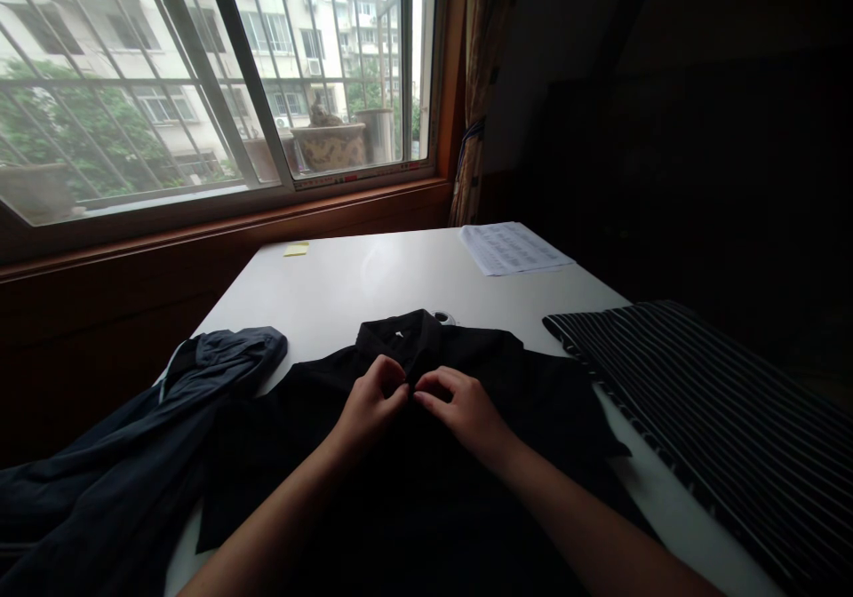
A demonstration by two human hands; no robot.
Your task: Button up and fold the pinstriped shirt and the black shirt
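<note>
A black collared shirt (480,455) lies spread on the white table (400,268), its collar (400,326) toward the far side. Just below the collar, at the front opening, my left hand (377,397) pinches the shirt with thumb and fingertips. My right hand (463,401) pinches the fabric close beside it, the fingertips of both hands nearly meeting. Whether a button sits between them is too dark and small to tell. A small white label shows inside the collar.
Dark blue-grey clothing (200,401) hangs over the table's left side. Black striped cloth (706,393) lies along the right. Printed papers (513,249) and a yellow sticky note (297,249) rest near the far edge. A round fitting (442,317) shows behind the collar. Beyond stands a barred window (299,64).
</note>
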